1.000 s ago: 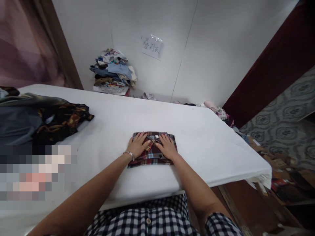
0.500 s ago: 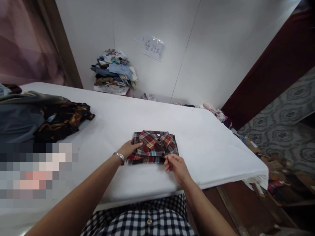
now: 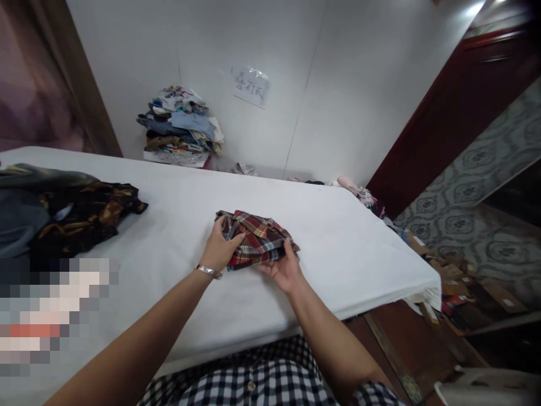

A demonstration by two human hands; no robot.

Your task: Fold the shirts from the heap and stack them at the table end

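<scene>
A folded plaid shirt [image 3: 264, 239] in red, brown and light blue is held at the middle of the white-covered table [image 3: 338, 242], collar side up and slightly tilted. My left hand [image 3: 220, 245] grips its left side, thumb on top and fingers around the far left edge. At the right front, my right hand [image 3: 285, 268] clasps the shirt with the thumb above and the fingers underneath, partly hidden by the cloth.
Dark and grey garments [image 3: 80, 208] lie on the table's left side, near a pixelated area. A tall pile of clothes [image 3: 181, 127] stands behind the far edge. A paper sign [image 3: 251, 87] hangs on the wall. Cardboard boxes [image 3: 454, 276] sit at the right.
The shirt, flat on the table before, is now gathered and tilted between both hands. My right hand has slid beneath its front edge, and my left hand has moved to its far left corner.
</scene>
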